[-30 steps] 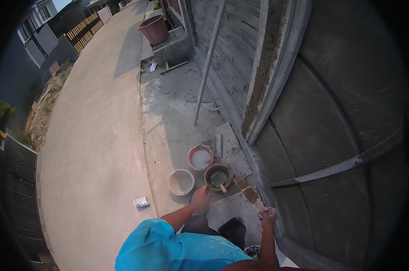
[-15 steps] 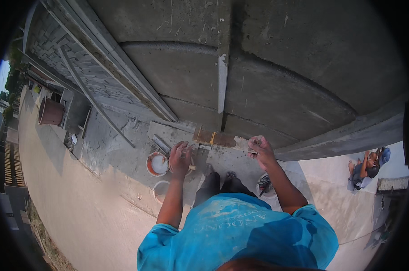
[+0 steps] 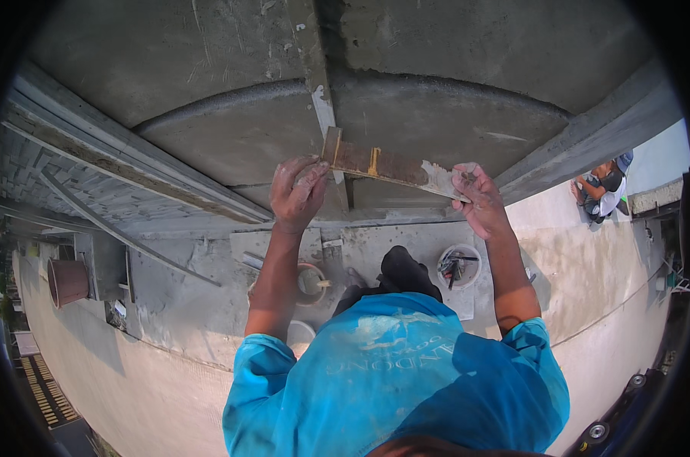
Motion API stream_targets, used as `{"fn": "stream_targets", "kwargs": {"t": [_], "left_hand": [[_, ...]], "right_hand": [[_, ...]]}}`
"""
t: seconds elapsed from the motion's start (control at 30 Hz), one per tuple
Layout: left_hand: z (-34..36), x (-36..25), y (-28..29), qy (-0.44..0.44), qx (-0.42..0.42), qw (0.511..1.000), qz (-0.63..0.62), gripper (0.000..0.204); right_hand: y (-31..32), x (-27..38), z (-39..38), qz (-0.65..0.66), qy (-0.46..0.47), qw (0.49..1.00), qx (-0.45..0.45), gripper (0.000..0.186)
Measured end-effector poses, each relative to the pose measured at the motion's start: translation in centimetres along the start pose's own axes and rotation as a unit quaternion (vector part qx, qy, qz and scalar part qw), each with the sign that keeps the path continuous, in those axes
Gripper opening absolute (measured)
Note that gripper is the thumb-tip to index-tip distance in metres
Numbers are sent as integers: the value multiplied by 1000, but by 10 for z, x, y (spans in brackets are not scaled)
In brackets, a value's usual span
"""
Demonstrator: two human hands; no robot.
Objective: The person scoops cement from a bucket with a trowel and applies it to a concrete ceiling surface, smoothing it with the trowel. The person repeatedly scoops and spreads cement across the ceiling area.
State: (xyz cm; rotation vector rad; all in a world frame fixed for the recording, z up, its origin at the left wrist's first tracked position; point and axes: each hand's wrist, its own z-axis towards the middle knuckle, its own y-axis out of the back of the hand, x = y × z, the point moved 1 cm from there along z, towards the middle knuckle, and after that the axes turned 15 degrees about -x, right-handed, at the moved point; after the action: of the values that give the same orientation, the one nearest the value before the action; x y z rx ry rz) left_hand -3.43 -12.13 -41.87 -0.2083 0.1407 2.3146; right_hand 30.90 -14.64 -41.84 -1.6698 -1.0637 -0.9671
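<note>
A short wooden board (image 3: 397, 166), brown with a yellow band and a pale mortar-smeared right end, is stretched between my two hands in front of the grey plastered wall (image 3: 246, 126). At its left end are the bent, mortar-dusted fingers of my left hand (image 3: 295, 194), closed on the edge. My right hand (image 3: 480, 199) pinches the opposite end, thumb and fingers closed. The board slopes slightly down to the right. Behind it, a narrow upright strip (image 3: 322, 107) runs up the wall; the board hides part of its lower end.
Below my left forearm stands a bucket (image 3: 310, 283) with a handled tool. A white bucket of tools (image 3: 459, 266) is beside my legs at right. A long bar (image 3: 116, 225) leans at left near a brown pot (image 3: 69, 282). Another person (image 3: 604, 186) sits far right.
The board has risen from low down to higher on the wall, with my right hand at its end. My left hand has come up to the board's left end. My view has shifted too.
</note>
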Motion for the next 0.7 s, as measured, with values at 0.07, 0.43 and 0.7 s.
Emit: {"fn": "stream_targets", "kwargs": {"t": [0.07, 0.43, 0.7], "left_hand": [[21, 2, -10, -10, 0, 999, -34, 30], [60, 10, -38, -63, -37, 997, -29, 26], [55, 23, -56, -82, -55, 995, -9, 27]], "right_hand": [[-5, 16, -2, -21, 57, 998, -10, 49], [-31, 72, 6, -397, 660, 637, -30, 60], [-32, 85, 51, -407, 787, 455, -88, 52]]}}
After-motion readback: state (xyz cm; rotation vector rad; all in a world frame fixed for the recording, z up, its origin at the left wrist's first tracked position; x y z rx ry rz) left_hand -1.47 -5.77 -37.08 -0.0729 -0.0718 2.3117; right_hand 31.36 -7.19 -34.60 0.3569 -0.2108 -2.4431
